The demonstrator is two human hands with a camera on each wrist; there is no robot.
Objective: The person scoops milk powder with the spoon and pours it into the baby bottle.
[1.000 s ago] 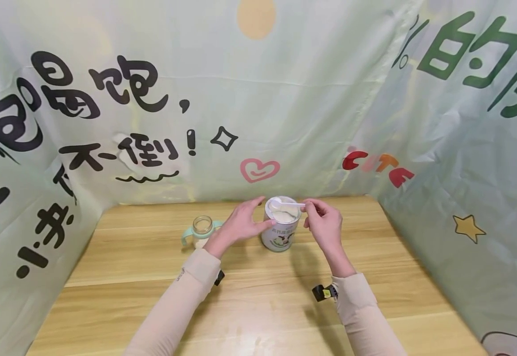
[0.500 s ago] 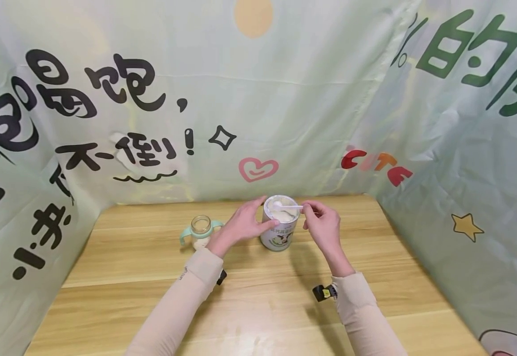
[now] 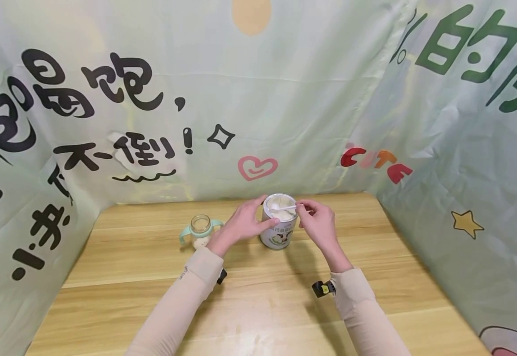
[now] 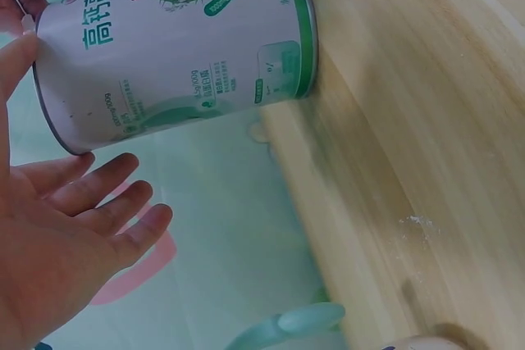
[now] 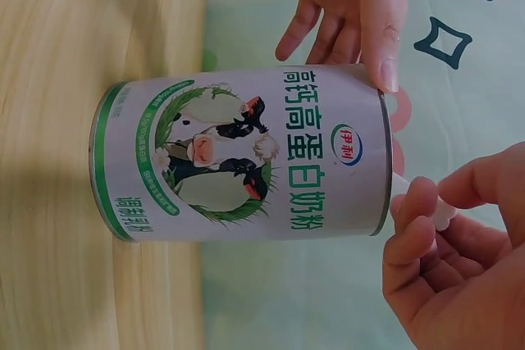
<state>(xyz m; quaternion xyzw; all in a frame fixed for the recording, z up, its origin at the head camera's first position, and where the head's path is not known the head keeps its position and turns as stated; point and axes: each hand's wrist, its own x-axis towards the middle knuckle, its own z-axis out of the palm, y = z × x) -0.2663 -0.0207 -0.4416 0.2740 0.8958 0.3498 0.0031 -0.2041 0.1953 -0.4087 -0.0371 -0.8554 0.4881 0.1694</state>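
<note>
Two pale sleeves (image 3: 369, 306) enter from the near side, the right wrist bearing a black camera (image 3: 323, 288). Beneath them lies a wood-grained bench (image 3: 258, 306); the left wrist view also shows a small scatter of powder (image 4: 420, 222) on it. The right hand (image 3: 320, 221), to the right of the tin (image 3: 280, 236), pinches the handle of a white scoop (image 3: 286, 208) between thumb and fingers. The left hand (image 3: 242, 223) is released: its fingers are loosely spread at the tin's left side, with the thumb resting at the rim. The tin, printed with cows, stands upright and lidless near the bench's far edge and contains pale powder (image 3: 280, 215). The scoop reaches into the tin's mouth; how deep its bowl sits cannot be told. To the left stands an open bottle (image 3: 200, 233) with green handles. Beyond the bench hangs a pale green cloth (image 3: 223, 99) bearing dark lettering and a pink heart (image 3: 257, 168).
</note>
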